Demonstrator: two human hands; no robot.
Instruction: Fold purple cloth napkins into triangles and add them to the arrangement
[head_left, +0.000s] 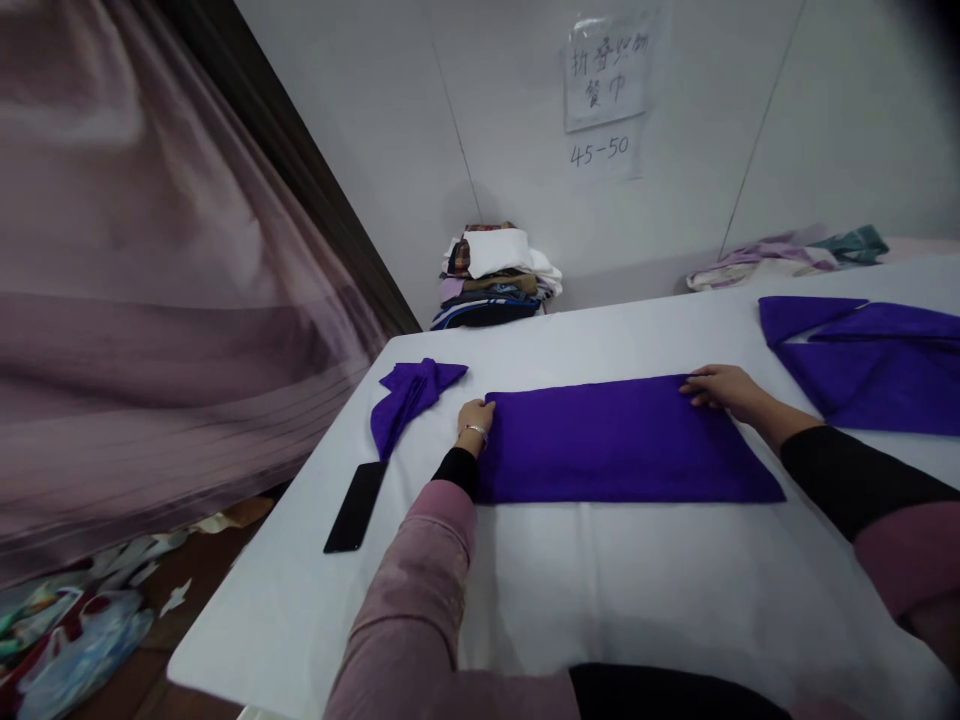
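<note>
A purple cloth napkin (600, 440) lies folded into a long rectangle on the white table (660, 600). My left hand (475, 420) pinches its far left corner between thumb and fingers; a bracelet circles that wrist. At the far right corner, my right hand (716, 388) grips the edge, thumb beneath and fingers over it. The napkin's near edge rests on the table. To the left lies a purple napkin folded into a knotted shape (411, 395), its tail touching or nearly touching a black phone (355, 507).
More purple cloths (885, 365) lie at the right. Folded clothes (495, 275) are stacked beyond the table's far edge, with loose fabric (795, 255) further right. A pink curtain (150, 250) hangs at left; plastic bags (86, 640) lie on the floor. A handwritten sign (606, 75) is on the wall.
</note>
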